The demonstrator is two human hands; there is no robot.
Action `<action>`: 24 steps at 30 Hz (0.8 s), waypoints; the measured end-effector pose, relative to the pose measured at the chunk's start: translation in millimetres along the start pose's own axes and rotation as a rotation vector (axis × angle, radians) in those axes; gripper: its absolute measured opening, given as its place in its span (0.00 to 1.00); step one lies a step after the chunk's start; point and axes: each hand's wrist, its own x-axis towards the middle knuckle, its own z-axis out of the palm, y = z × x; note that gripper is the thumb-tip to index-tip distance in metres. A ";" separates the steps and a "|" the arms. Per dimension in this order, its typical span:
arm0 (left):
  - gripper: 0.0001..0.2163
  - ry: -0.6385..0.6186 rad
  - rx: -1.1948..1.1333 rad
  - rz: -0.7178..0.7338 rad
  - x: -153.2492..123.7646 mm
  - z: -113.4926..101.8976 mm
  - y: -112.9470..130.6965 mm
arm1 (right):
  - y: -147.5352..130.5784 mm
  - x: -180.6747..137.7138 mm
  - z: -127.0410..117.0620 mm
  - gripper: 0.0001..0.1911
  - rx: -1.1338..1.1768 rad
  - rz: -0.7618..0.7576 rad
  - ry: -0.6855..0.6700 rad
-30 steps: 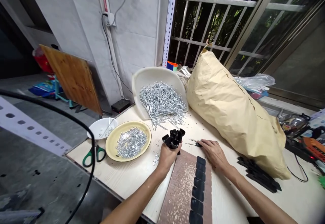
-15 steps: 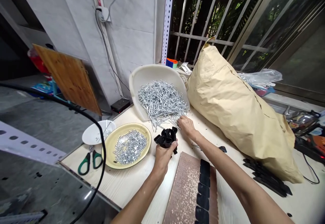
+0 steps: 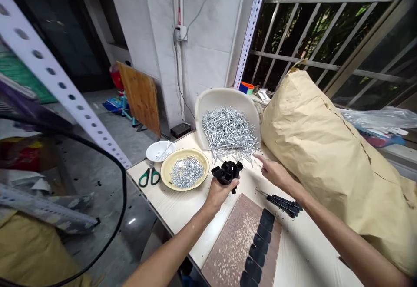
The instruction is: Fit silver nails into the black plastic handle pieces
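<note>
The left hand [image 3: 217, 194] grips bent black plastic pieces [image 3: 226, 173], best held snugly; the right hand's [image 3: 276, 174] grip, near thin silver rods [image 3: 229, 131], is unclear.

The worktop [image 3: 182, 204] is pale cream with faint wood-grain streaks. Near its left corner, metal scissors [image 3: 149, 177] have green-and-black handles, a shallow round dish [image 3: 165, 172] is yellow, dark-rimmed, and its small washers [image 3: 186, 172] silvery. Toward the far edge, a plastic basin [image 3: 224, 98] is milky white, its thin metal rods [image 3: 230, 130] silver-grey. By the near edge, a flat reddish-brown board [image 3: 228, 239] is mottled with beige flecks.
</note>
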 end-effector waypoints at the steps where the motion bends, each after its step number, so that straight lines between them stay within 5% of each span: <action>1: 0.14 -0.001 0.036 0.024 -6.2 0.8 4.1 | -3.0 -9.1 -10.6 0.28 0.148 -0.047 0.086; 5: 0.12 -0.008 0.139 0.088 -40.6 5.5 20.0 | -37.3 -47.9 -49.0 0.25 0.841 -0.157 0.449; 10: 0.14 -0.036 0.140 0.095 -93.8 11.1 36.1 | -91.7 -100.7 -63.9 0.20 1.236 -0.218 0.606; 15: 0.17 -0.071 0.244 0.069 -127.7 15.2 46.5 | -110.5 -141.3 -45.1 0.19 1.185 -0.253 0.621; 24: 0.14 -0.127 0.352 0.075 -130.1 14.1 36.6 | -103.7 -161.5 -30.9 0.10 0.882 -0.290 0.627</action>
